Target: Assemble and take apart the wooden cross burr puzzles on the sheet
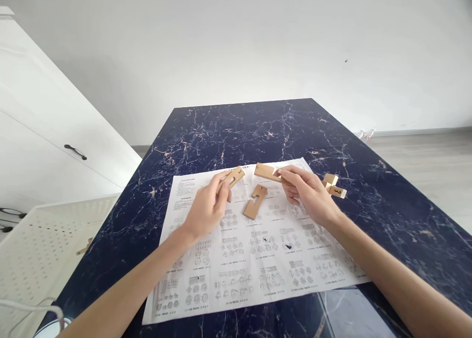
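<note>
My left hand (209, 200) pinches a flat wooden puzzle piece marked 2 (238, 173), with a slot cut in it. In my right hand (304, 188) is another notched wooden puzzle piece (264, 171), its far end covered by my fingers. Both pieces are held above a printed instruction sheet (236, 259) and stay apart from each other. Between my hands a wooden piece marked 1 (255, 202) lies flat on the paper, its notch facing left. Just beyond my right hand lie more wooden pieces, one marked 3 (338, 192), partly hidden by the hand.
The sheet lies on a dark blue marble-patterned table (236, 131). At the left are a white perforated basket (47, 239) and a white cabinet (47, 116) with a black handle. A white cable (33, 306) runs at lower left. A glossy flat panel (357, 311) sits at the front edge.
</note>
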Demonstrator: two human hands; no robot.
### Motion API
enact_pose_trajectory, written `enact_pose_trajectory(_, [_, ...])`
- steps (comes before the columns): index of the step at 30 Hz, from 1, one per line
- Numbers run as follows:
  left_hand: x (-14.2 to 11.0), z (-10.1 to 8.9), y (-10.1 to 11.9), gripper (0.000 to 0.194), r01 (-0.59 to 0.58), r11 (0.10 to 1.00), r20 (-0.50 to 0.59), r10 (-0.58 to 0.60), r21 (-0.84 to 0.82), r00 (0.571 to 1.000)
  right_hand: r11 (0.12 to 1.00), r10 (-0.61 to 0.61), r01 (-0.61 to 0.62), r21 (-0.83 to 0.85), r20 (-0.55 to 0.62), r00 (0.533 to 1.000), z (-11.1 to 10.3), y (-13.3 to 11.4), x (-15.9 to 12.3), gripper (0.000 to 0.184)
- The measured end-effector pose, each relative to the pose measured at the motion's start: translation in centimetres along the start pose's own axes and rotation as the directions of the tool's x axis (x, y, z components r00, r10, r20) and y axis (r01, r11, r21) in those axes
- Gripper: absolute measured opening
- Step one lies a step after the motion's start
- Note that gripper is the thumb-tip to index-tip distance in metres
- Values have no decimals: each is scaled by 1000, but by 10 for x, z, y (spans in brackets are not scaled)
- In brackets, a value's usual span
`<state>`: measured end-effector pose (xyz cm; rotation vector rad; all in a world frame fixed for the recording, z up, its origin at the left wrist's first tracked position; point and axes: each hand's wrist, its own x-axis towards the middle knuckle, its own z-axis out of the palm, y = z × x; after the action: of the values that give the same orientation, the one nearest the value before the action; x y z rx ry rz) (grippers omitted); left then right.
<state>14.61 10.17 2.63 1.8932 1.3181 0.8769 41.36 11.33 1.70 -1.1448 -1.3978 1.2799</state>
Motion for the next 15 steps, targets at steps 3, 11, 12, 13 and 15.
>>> enact_pose_trajectory(3, [-3, 5, -3, 34, -66, 972, 51, 56, 227, 997, 994, 32, -22, -111, 84, 996, -2, -3, -1, 49])
enact_pose_trajectory(11, [-2, 8, -5, 26, -201, 882, 44, 202, 427, 978, 827, -42, 162, -538, 228, 973, -1, -5, 1, 58])
enact_pose_trajectory(12, [-2, 9, -5, 25, -220, 874, 45, 223, 433, 974, 801, -45, 162, -577, 212, 976, -2, -4, 2, 54])
enact_pose_trajectory(13, [-2, 9, -5, 25, -235, 867, 44, 240, 440, 970, 774, -54, 162, -613, 191, 980, -2, -2, 2, 50])
enact_pose_trajectory(15, [-1, 9, -6, 24, -244, 853, 36, 257, 460, 966, 714, -80, 158, -682, 145, 986, -2, 3, 3, 42])
